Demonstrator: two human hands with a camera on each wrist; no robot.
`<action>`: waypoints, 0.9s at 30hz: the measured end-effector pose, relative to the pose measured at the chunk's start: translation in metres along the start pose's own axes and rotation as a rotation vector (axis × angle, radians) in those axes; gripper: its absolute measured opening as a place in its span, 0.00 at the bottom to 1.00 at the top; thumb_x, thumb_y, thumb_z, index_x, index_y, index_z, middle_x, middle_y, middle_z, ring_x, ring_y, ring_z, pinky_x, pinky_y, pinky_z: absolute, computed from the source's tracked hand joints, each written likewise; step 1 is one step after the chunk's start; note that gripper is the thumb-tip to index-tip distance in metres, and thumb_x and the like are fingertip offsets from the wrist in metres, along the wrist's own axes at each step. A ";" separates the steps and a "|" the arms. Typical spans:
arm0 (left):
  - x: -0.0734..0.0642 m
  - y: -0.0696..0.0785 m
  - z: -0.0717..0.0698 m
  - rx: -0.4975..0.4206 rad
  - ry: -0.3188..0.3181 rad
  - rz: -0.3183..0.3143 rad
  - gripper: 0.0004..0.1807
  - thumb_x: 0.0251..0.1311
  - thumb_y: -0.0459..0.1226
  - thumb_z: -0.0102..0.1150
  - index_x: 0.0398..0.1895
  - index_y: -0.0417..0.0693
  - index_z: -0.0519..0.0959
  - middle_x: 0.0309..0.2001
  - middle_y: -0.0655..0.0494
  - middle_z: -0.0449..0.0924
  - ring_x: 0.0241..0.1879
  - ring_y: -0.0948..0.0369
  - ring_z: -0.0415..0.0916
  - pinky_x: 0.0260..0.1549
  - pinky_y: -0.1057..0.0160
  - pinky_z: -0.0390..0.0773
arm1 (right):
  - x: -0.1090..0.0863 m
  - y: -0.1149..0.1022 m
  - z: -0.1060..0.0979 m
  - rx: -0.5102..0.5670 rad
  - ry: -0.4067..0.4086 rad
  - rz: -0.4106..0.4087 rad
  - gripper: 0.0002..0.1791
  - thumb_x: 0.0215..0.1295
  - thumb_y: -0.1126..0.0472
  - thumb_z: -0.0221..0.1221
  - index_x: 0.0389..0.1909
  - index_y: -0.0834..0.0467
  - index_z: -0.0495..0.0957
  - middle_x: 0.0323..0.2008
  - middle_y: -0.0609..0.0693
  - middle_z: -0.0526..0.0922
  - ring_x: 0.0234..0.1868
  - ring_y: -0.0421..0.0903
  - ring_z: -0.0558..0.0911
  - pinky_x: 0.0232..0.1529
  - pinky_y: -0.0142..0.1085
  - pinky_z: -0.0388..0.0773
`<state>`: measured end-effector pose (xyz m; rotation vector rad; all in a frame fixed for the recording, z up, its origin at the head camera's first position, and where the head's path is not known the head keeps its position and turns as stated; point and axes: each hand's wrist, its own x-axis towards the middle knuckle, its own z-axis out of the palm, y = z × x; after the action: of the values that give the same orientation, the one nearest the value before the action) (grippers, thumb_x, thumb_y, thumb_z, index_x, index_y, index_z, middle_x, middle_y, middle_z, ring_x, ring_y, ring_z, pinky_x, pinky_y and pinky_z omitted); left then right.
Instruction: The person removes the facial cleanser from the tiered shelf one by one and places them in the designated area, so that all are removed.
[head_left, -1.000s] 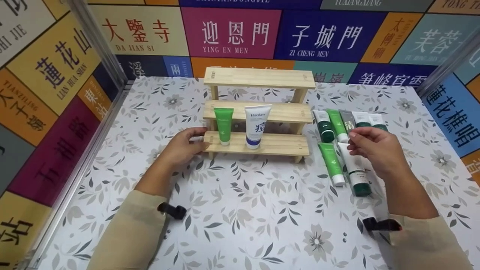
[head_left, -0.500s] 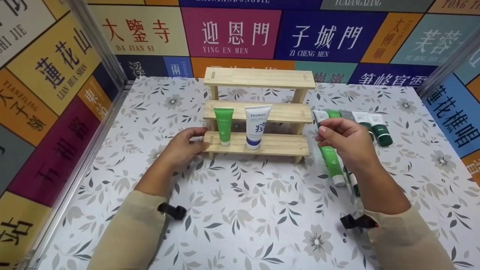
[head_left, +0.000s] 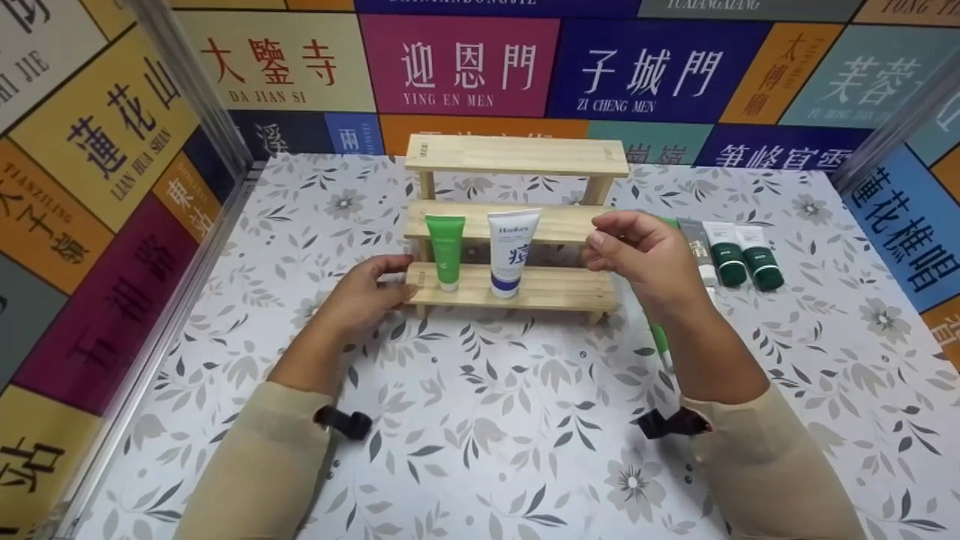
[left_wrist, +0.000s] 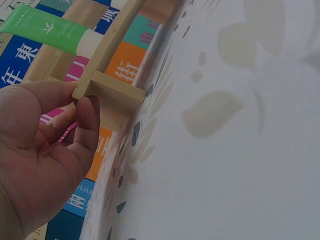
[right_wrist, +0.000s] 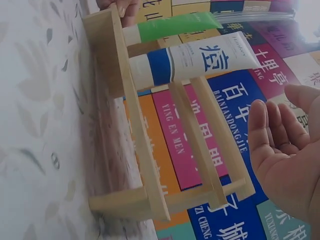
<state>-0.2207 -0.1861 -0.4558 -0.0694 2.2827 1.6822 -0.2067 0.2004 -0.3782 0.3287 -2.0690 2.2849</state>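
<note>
A three-tier wooden stand (head_left: 517,157) has a green tube (head_left: 448,251) and a white-and-blue tube (head_left: 512,255) upright on its lowest step. My left hand (head_left: 367,296) pinches the left end of that step; the left wrist view shows thumb and fingers (left_wrist: 87,122) at the board's corner. Beside the stand's right end my right hand (head_left: 649,259) is raised, its fingers loosely bent. Nothing lies between those fingers (right_wrist: 260,125) in the right wrist view. Part of the group of tubes on the table is hidden behind this hand and forearm.
Right of the stand lie two white tubes with dark green caps, one of them the outer tube (head_left: 761,259), and a grey tube (head_left: 697,247). Part of another green tube (head_left: 660,341) shows beside the right forearm. Sign-printed panels (head_left: 461,67) wall in the flower-patterned table (head_left: 480,450).
My right hand has moved left from over the lying tubes to the stand's right end, with nothing in it. The left hand keeps its grip on the step.
</note>
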 end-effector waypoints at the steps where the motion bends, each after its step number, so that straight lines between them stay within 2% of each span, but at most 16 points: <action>1: 0.000 0.000 0.000 0.002 -0.001 0.001 0.33 0.70 0.36 0.65 0.78 0.49 0.70 0.75 0.52 0.72 0.47 0.57 0.85 0.40 0.62 0.87 | 0.002 0.000 0.003 0.002 0.004 -0.003 0.09 0.72 0.73 0.64 0.50 0.64 0.84 0.37 0.50 0.88 0.36 0.45 0.90 0.41 0.36 0.91; 3: -0.001 0.000 0.000 0.005 0.000 0.003 0.33 0.70 0.36 0.65 0.78 0.49 0.70 0.75 0.52 0.73 0.47 0.56 0.85 0.40 0.62 0.86 | 0.005 -0.001 0.008 0.009 0.009 -0.004 0.09 0.71 0.72 0.65 0.49 0.62 0.85 0.37 0.50 0.88 0.36 0.44 0.91 0.41 0.36 0.91; 10: -0.001 0.000 0.000 -0.001 -0.010 -0.006 0.33 0.70 0.36 0.65 0.78 0.51 0.70 0.75 0.53 0.73 0.47 0.54 0.85 0.39 0.61 0.86 | 0.013 0.000 0.022 0.036 -0.011 0.016 0.18 0.71 0.71 0.65 0.57 0.76 0.77 0.39 0.51 0.89 0.39 0.45 0.91 0.44 0.37 0.92; 15: -0.001 0.000 0.000 -0.020 -0.012 -0.016 0.34 0.70 0.36 0.66 0.78 0.52 0.70 0.73 0.54 0.74 0.46 0.54 0.85 0.38 0.61 0.87 | 0.019 0.003 0.032 0.042 -0.025 0.020 0.12 0.71 0.72 0.66 0.53 0.67 0.82 0.42 0.49 0.89 0.45 0.44 0.90 0.48 0.36 0.91; 18: -0.001 -0.001 0.000 -0.021 -0.011 -0.001 0.34 0.70 0.36 0.66 0.78 0.50 0.70 0.75 0.52 0.73 0.48 0.55 0.85 0.39 0.62 0.87 | 0.022 0.005 0.037 0.054 -0.040 0.021 0.11 0.69 0.73 0.66 0.50 0.61 0.84 0.43 0.49 0.90 0.47 0.44 0.89 0.49 0.37 0.90; 24: 0.001 -0.001 0.001 -0.019 -0.006 0.022 0.33 0.70 0.34 0.64 0.77 0.46 0.71 0.76 0.51 0.72 0.56 0.56 0.82 0.43 0.63 0.87 | 0.024 0.012 0.046 0.047 -0.066 0.037 0.15 0.67 0.75 0.67 0.51 0.59 0.84 0.44 0.47 0.90 0.47 0.43 0.88 0.50 0.36 0.90; 27: 0.001 -0.001 0.000 -0.013 -0.008 0.013 0.33 0.70 0.35 0.65 0.77 0.46 0.71 0.76 0.51 0.72 0.55 0.56 0.83 0.43 0.63 0.87 | 0.023 0.017 0.052 0.013 -0.069 0.040 0.15 0.66 0.75 0.67 0.52 0.60 0.85 0.45 0.46 0.90 0.49 0.43 0.88 0.52 0.35 0.89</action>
<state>-0.2211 -0.1866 -0.4572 -0.0511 2.2714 1.7006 -0.2251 0.1449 -0.3863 0.3751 -2.1123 2.3423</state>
